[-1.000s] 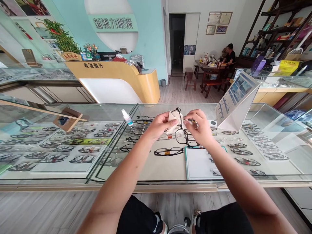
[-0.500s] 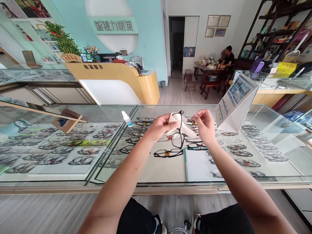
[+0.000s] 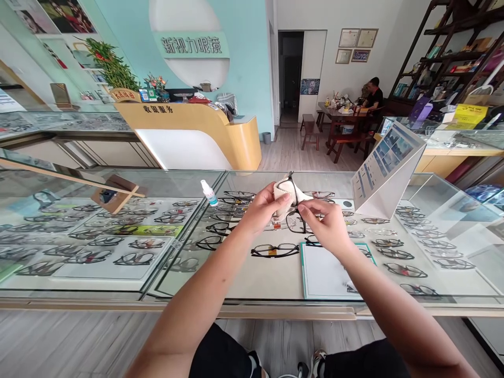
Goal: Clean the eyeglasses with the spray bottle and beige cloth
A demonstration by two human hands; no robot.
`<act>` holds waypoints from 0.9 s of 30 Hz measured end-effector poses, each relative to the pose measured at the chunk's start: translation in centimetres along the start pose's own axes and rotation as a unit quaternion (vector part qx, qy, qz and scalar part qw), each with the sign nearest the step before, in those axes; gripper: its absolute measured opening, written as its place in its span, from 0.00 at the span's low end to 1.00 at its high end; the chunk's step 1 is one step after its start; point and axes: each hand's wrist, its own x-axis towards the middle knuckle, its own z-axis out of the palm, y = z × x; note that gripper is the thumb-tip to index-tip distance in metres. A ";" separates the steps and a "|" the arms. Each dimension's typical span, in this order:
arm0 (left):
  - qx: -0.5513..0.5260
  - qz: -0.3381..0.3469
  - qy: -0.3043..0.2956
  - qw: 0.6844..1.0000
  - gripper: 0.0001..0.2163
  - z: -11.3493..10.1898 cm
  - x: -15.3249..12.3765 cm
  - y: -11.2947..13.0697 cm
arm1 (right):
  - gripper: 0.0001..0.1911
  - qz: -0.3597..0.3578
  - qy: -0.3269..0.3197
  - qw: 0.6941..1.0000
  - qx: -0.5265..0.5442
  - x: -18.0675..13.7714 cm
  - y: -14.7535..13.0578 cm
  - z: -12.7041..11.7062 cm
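Note:
Above the glass counter my left hand (image 3: 264, 209) is closed on a cream cleaning cloth (image 3: 282, 206), which is folded around one side of a pair of black-framed eyeglasses (image 3: 293, 222). The glasses hang edge-up, one lens below the cloth. My right hand (image 3: 327, 224) pinches the glasses near their middle, thumb and fingers together; its fingertips partly cover the frame. Under the glass, below my hands, another dark-framed pair (image 3: 275, 250) lies in the display. A small white spray bottle (image 3: 209, 193) with a blue label stands on the counter, left of my left hand.
The glass display counter (image 3: 244, 310) holds rows of eyeglasses. A wooden stand (image 3: 118, 194) is at left, a white tent-shaped sign (image 3: 388, 173) at right. Beyond are a curved reception desk (image 3: 244, 142) and a person (image 3: 374, 94) seated at a table (image 3: 338, 113).
My right hand has moved left and down from beside the cloth to the eyeglasses, closing on them. The cloth's loose end no longer stretches toward it. The view has shifted slightly.

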 end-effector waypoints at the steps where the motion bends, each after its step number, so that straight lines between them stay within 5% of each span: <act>1: -0.003 -0.003 -0.002 1.000 0.29 0.1 -0.1 0.1 | 0.16 0.009 -0.012 1.000 0.019 -0.1 -0.1 0.0; 7: -0.034 -0.009 -0.009 0.999 0.27 0.2 -0.4 0.1 | 0.20 0.092 -0.068 0.979 0.170 0.1 0.3 0.3; 15: -0.043 0.008 -0.064 0.997 0.26 0.3 -0.4 -0.1 | 0.19 0.165 -0.128 0.904 0.372 0.5 0.7 0.4; 27: 0.003 0.038 -0.054 0.998 0.26 0.9 -0.7 0.5 | 0.23 0.166 -0.143 0.916 0.335 0.5 2.0 0.2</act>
